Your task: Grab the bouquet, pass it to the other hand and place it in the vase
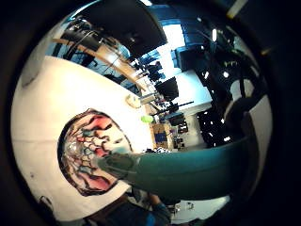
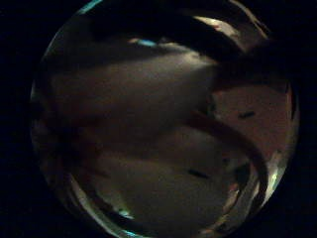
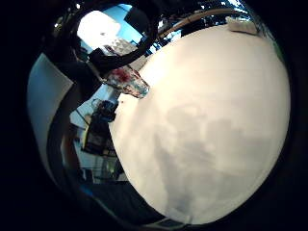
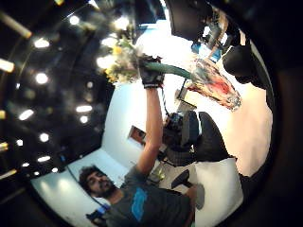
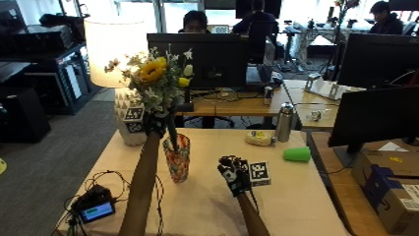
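My left hand [image 5: 156, 124] is raised above the table and grips the green stems of a bouquet [image 5: 154, 77] of yellow and white flowers. The stems [image 5: 173, 137] point down, with their lower end at the mouth of a tall glass vase [image 5: 177, 158] patterned in red and blue, which stands upright on the table [image 5: 203, 206]. In the left little finger side palm view, the stem [image 1: 183, 172] reaches over the vase opening [image 1: 84, 153]. My right hand [image 5: 234, 174] hovers to the right of the vase, fingers relaxed and holding nothing. The right thumb side palm view shows my left hand [image 4: 150, 75], the bouquet [image 4: 120, 59] and the vase [image 4: 215, 90].
A lamp with a white shade [image 5: 114, 44] stands at the table's far left. A green cup [image 5: 296, 154], a metal bottle [image 5: 284, 122] and a pale yellow object [image 5: 259, 138] sit at the far right. A small screen device with cables [image 5: 97, 210] lies at the near left. Monitors [image 5: 216, 59] stand behind.
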Available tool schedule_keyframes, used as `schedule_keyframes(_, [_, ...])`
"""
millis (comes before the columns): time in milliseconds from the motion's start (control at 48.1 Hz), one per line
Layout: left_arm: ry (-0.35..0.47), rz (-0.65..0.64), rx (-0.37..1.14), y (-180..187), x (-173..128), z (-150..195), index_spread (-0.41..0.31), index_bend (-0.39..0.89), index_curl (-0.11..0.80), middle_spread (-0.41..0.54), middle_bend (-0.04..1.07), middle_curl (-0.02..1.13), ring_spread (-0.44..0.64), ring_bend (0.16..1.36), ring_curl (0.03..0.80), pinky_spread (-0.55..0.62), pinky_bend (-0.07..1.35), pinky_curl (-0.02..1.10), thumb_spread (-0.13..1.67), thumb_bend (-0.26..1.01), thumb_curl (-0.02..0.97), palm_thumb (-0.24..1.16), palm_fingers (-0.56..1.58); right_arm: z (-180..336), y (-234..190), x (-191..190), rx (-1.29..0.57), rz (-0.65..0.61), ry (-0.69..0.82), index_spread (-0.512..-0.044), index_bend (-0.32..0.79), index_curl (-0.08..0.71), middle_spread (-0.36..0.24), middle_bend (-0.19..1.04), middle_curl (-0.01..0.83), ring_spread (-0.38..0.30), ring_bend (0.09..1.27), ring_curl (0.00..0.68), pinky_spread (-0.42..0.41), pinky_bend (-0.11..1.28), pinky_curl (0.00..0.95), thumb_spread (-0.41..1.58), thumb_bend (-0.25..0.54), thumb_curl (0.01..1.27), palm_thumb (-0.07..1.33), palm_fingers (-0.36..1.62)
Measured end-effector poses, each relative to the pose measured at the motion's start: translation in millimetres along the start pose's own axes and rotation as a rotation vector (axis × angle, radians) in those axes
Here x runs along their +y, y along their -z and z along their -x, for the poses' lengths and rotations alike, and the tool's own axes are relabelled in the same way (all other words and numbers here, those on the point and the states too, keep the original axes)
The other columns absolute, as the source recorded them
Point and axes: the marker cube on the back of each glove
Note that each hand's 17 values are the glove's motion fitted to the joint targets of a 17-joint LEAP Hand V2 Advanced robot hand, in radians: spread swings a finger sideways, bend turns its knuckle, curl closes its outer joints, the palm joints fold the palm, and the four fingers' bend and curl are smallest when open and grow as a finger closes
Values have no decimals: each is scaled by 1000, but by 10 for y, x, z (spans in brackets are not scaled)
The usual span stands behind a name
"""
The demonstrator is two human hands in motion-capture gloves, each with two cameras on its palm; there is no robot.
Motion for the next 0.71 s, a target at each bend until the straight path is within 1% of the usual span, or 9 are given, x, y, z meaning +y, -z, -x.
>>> schedule_keyframes(125, [116,-30,-113,16,215,222,-275,116,359,-313,499,501,-331,709,450,-328,484,404,213,-46,749,880,1088,92,-12,-13,-38,7,69,-295,109,280,-153,325,454,-144,421,387,141,395,350,1013,-22,527,804,1016])
schedule_keyframes(187, [126,47,-201,-96,518,41,-267,119,354,-306,496,503,-325,694,445,-288,403,386,278,-45,743,871,1061,203,1,-19,-15,14,172,-295,113,280,-154,326,455,-137,403,386,153,384,349,1014,-22,525,805,1011])
schedule_keyframes(229, [125,111,-281,-202,779,-161,-246,139,359,-304,514,509,-318,676,442,-125,224,344,384,-66,726,817,871,250,11,-18,-6,14,194,-295,120,283,-154,320,454,-137,393,387,169,371,347,1016,-23,523,803,1001])
schedule_keyframes(270, [120,135,-401,-171,812,-94,-210,127,360,-286,516,535,-260,608,456,47,200,368,529,-105,674,695,641,262,22,22,4,9,79,-295,126,287,-154,317,455,-132,383,387,183,357,346,1017,-23,522,803,991])
schedule_keyframes(395, [121,112,-718,238,401,647,-96,94,327,-126,184,448,12,518,412,306,373,375,673,-108,556,490,222,256,51,25,33,0,17,-295,125,291,-154,306,453,-126,367,386,226,320,339,1020,-22,518,802,983])
schedule_keyframes(416, [130,126,-767,271,420,681,-113,139,335,-168,258,461,-22,536,406,323,310,348,696,-60,554,534,376,248,56,16,37,2,32,-295,121,290,-154,306,455,-126,366,387,229,321,342,1020,-22,518,802,990])
schedule_keyframes(437, [143,145,-827,311,449,718,-72,66,300,-90,134,389,78,492,358,360,379,352,697,-99,532,463,201,238,63,6,45,3,51,-295,123,291,-154,303,453,-125,363,386,234,314,338,1020,-22,517,802,986])
schedule_keyframes(582, [229,206,-1061,723,532,943,26,65,253,109,143,334,303,510,345,476,550,386,730,-61,466,390,8,235,97,-4,73,8,80,-295,126,296,-151,296,454,-120,342,388,266,284,337,1025,-23,510,796,980])
schedule_keyframes(707, [319,195,-1120,992,813,738,77,72,217,228,149,302,421,522,321,518,644,394,748,-39,436,409,-86,261,110,-32,71,5,164,-296,123,298,-151,286,454,-115,327,388,286,266,337,1029,-21,506,795,966])
